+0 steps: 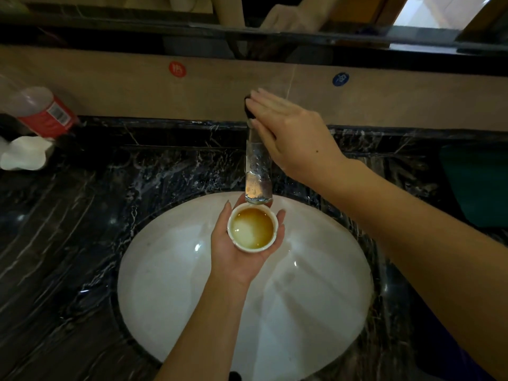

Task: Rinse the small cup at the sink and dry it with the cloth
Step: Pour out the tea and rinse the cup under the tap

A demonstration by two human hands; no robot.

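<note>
Your left hand (242, 251) cradles the cup (252, 229) in curled fingers, your right hand's (291, 133) straight fingers press the tap (257, 171); a sudden gush could splash brown liquid out.

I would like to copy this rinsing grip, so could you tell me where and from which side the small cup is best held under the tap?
Take the small cup by its outer wall from below, as the left hand does: it stands upright with brownish liquid inside, so its open mouth must stay clear beneath the tap.
</note>
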